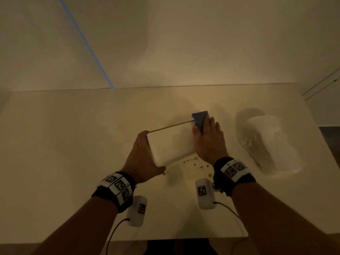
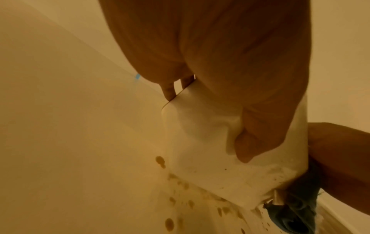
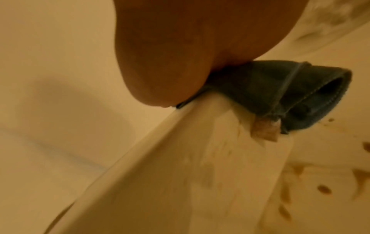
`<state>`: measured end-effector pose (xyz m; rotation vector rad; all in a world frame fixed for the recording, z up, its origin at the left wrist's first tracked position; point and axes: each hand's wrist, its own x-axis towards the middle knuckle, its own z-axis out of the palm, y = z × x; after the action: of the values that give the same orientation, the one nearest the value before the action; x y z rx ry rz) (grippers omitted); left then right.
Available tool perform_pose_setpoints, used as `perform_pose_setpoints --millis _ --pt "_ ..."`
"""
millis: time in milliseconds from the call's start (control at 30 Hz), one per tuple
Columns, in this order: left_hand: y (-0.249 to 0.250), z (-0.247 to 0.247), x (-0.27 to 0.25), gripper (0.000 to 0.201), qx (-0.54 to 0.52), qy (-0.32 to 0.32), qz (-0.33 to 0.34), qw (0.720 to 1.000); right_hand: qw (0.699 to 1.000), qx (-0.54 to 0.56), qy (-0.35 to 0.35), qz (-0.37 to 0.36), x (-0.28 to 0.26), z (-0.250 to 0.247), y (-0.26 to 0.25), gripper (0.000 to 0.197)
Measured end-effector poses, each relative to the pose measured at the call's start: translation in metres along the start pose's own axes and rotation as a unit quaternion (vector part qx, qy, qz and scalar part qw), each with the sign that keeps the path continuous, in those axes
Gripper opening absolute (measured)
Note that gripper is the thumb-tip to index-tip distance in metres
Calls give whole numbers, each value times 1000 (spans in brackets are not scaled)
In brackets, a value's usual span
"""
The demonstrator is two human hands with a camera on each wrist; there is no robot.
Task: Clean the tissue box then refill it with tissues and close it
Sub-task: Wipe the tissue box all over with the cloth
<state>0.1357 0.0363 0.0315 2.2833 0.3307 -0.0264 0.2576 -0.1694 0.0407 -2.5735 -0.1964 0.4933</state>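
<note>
A white tissue box (image 1: pixel 171 146) is tilted up on the table, its dotted face towards me. My left hand (image 1: pixel 141 155) grips its left end, thumb on the near face (image 2: pixel 250 142) and fingers behind. My right hand (image 1: pixel 209 142) holds a folded blue cloth (image 1: pixel 200 118) against the box's right end, thumb on the top face. The cloth (image 3: pixel 270 88) wraps the box's corner (image 3: pixel 200 126), where brown grime shows. In the left wrist view the cloth (image 2: pixel 296 213) bunches at the box's lower corner (image 2: pixel 260 182).
Brown spots (image 1: pixel 200 166) dot the pale table (image 1: pixel 73 144) under and in front of the box. A plastic-wrapped pack of white tissues (image 1: pixel 266 140) lies to the right. A wall with a blue tape line (image 1: pixel 86 43) rises behind the table.
</note>
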Motion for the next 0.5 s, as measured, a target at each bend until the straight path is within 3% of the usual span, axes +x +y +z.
perform_pose_setpoints --millis 67,167,267,400,500 --pt "1 2 3 118 4 1 -12 1000 999 -36 15 -37 -30 10 -21 74" --pt "-6 6 -6 109 -29 -16 -21 999 984 -30 -59 -166 -92 33 -64 73" --pt "0 5 -10 90 -52 10 -22 998 967 -62 -85 -231 -96 30 -75 68" --pt "6 3 -4 114 -10 3 -9 1000 991 -67 -1 -117 -26 9 -23 66" --pt "8 4 0 116 -5 10 -10 1000 999 -25 22 -36 -4 -2 4 68"
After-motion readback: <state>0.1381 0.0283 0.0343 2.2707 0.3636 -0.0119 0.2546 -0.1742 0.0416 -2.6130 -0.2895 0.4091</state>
